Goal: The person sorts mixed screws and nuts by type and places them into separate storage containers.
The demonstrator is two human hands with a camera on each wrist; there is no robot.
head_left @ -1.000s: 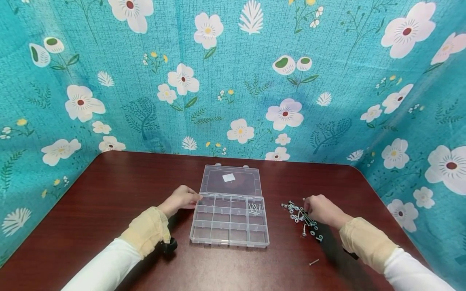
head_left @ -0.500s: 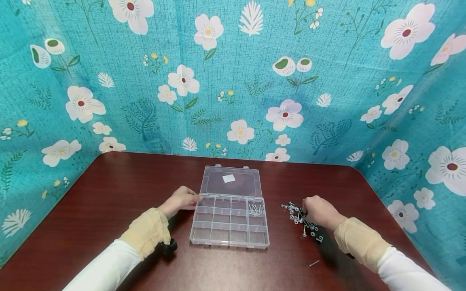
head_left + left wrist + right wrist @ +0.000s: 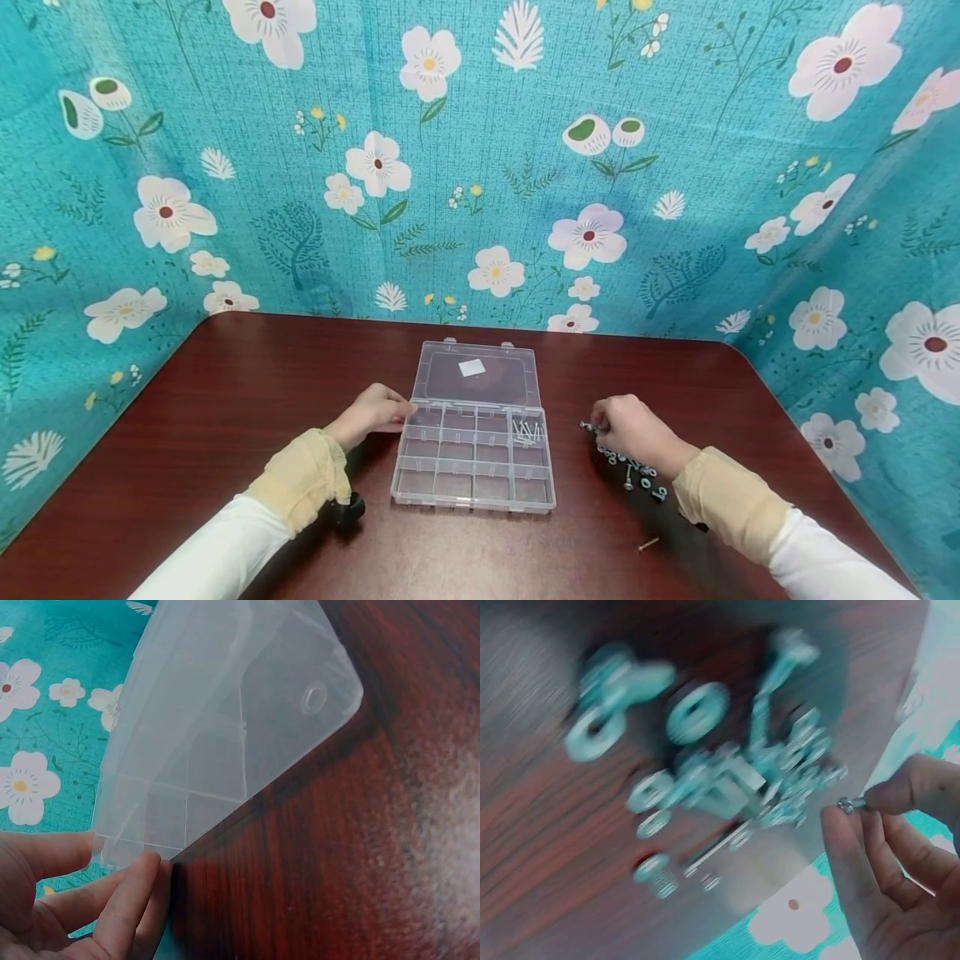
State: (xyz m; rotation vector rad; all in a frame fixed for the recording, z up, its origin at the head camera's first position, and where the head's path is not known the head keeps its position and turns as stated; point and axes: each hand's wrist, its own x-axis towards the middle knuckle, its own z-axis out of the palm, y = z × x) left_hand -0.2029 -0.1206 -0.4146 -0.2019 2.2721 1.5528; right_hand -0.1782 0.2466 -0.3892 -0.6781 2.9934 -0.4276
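Nearest on the dark red-brown wooden table (image 3: 480,558), a thin silver metal screw (image 3: 648,544) lies alone to the right, well apart from the rest: easy to knock, so the right sleeve (image 3: 832,554) wants to ride high there. Beyond it, mid-table, the clear plastic compartment box (image 3: 450,501) sits open, 4 columns by 3 rows. To its right spreads a scattered pile of silver metal screws, nuts and washers (image 3: 720,787), blurred in the right wrist view.

And here's the action: the right hand (image 3: 633,427) has 1 small silver metal fastener (image 3: 845,804) pinched between thumb and fingertip, over the pile's far left part. Tidy, but a slim hold; I'd keep the pressure steady and lift straight up so nothing drags along. Over on the left, the left hand (image 3: 371,414) pinches the box's far left corner; a light brace is plenty, as a hard squeeze could tip so light a box. In the far right compartment, several slender silver screws (image 3: 527,431) lie loose, handy for comparing shapes before letting go. Farther still, the clear plastic lid (image 3: 480,383) lies back, and teal floral cloth (image 3: 465,208) hangs behind.
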